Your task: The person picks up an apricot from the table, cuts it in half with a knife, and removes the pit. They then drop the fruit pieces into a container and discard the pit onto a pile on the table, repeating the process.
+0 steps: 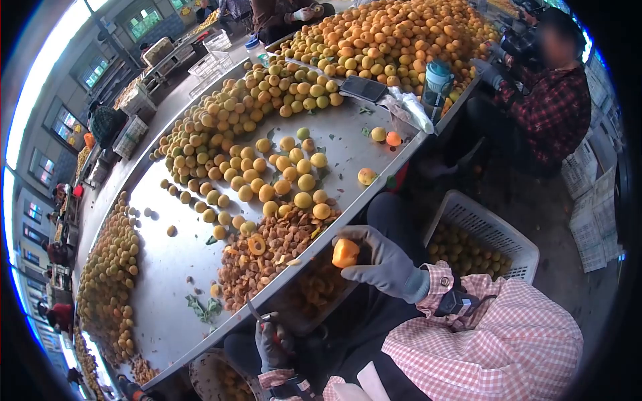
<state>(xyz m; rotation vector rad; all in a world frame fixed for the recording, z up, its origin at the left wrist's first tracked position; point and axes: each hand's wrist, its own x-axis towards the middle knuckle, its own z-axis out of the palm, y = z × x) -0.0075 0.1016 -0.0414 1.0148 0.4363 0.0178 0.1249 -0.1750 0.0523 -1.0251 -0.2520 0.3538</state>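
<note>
My right hand [378, 260], in a grey glove with a pink checked sleeve behind it, is shut on an orange apricot [345, 252], held just off the edge of the metal table [174, 281]. Lower down, my left hand [273, 342], also gloved, grips a small knife [255, 313] whose blade points up towards the table edge. On the table beside both hands lies a heap of brown pits and cut pieces [274, 250]. Below the edge, between my hands, a container of apricot halves [314, 289] is partly hidden.
Whole apricots [281, 180] lie in large piles across the table. A white crate [491, 230] of fruit stands on the floor to my right. A person in a dark checked shirt [552, 110] sits further along the table. A bottle [438, 77] and a phone [361, 87] rest near them.
</note>
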